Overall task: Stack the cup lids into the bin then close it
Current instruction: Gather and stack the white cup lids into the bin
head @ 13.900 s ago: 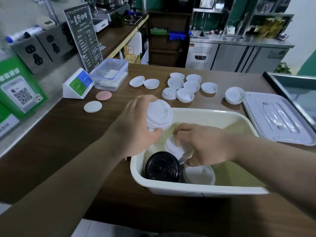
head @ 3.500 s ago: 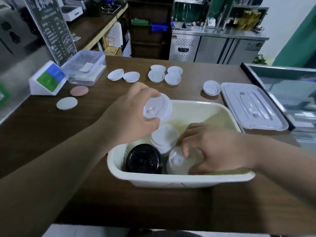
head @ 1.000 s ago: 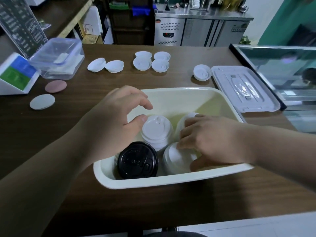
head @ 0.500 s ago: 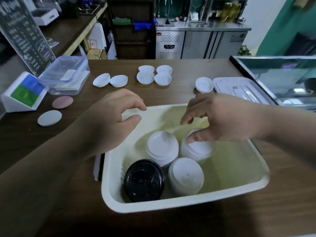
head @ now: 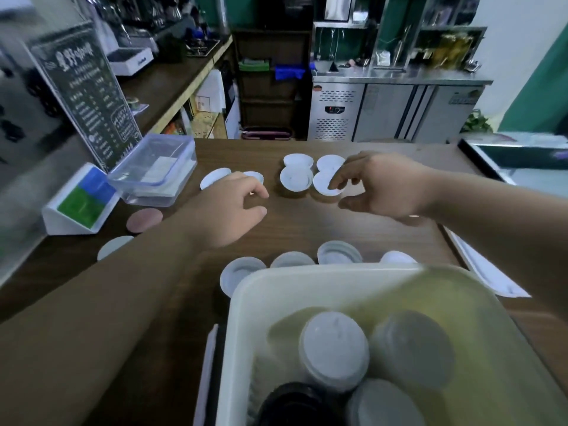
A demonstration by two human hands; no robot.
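Now reaching out past the bin, well beyond its far rim: left hand loosely curled and holding nothing, close to two white lids farther off; right hand with thumb and fingers parted wide at the nearest of four clustered white lids, contact impossible to tell. Inside the bin, three white lid stacks and one black stack, blurred. Just behind its far rim, a row of four more lids. To its right, the flat bin cover; beyond its left side, a clear container and two round coasters.
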